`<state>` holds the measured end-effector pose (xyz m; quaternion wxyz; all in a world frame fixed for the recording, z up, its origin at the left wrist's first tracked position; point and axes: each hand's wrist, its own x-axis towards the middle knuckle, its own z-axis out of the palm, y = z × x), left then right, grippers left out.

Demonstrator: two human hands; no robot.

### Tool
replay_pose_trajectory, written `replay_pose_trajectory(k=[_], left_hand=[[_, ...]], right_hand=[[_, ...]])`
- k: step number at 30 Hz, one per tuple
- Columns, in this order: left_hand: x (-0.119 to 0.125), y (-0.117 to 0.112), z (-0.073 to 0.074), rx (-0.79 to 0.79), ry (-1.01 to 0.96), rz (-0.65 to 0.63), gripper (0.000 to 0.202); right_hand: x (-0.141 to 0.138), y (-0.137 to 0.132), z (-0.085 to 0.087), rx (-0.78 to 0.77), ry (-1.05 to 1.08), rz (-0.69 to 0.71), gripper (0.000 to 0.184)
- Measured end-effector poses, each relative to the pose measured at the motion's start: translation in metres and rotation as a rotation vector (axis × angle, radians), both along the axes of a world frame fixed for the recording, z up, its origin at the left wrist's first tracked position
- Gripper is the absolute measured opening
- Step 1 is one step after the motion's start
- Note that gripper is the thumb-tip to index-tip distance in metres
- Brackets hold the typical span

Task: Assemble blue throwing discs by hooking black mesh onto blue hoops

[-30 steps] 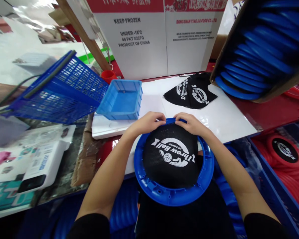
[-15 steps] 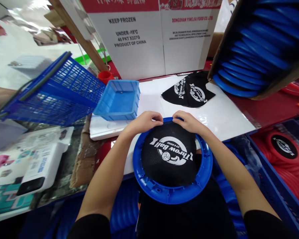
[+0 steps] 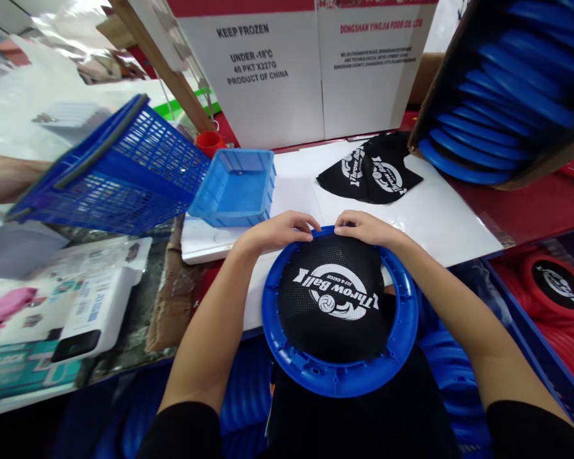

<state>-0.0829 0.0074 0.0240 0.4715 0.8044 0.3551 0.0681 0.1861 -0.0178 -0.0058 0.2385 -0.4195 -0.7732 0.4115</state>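
Observation:
A blue plastic ring [image 3: 270, 319] rests by the table's front edge, tilted toward me. Across its opening lies a round black mesh cloth [image 3: 301, 322] printed "Throw Ball" in white. The cloth's right side stands away from the ring, leaving a gap. My left hand [image 3: 284, 229] pinches the far edge of cloth and ring, thumb and fingers closed. Just right of it, my right hand [image 3: 363, 228] grips the same far edge with bent fingers. The fingertips partly hide the cloth's edge. More printed black cloths [image 3: 370, 169] lie on the white board beyond.
A light blue bin [image 3: 234, 185] stands left on the white board [image 3: 440, 217]. Another person's hand [image 3: 9, 178] is at a blue basket [image 3: 124, 166]. Blue rings [image 3: 488, 121] fill a carton at right; red rings [image 3: 559, 306] sit in a crate. A white carton [image 3: 287, 108] stands behind.
The whole view has shifted slightly, so most things appear a little farther right. Both hands stay at the ring's far edge, with small finger movements.

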Motion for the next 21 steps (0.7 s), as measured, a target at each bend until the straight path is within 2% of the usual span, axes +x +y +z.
replay_pose_trajectory(k=[7,13,18,21], left_hand=[[0.001,-0.003,-0.001,0.059,0.062,-0.01,0.028],[0.009,-0.01,0.004,0.196,0.078,-0.054,0.023],[0.022,-0.019,0.003,0.338,0.058,-0.023,0.022],[0.025,-0.02,0.0,0.346,0.05,0.016,0.02]], right_hand=[[-0.002,0.001,-0.002,-0.053,0.045,-0.001,0.015],[-0.009,-0.001,-0.006,0.007,-0.02,-0.046,0.01],[-0.013,-0.004,-0.006,0.054,-0.062,-0.097,0.01],[-0.013,-0.006,-0.006,0.049,-0.06,-0.111,0.01]])
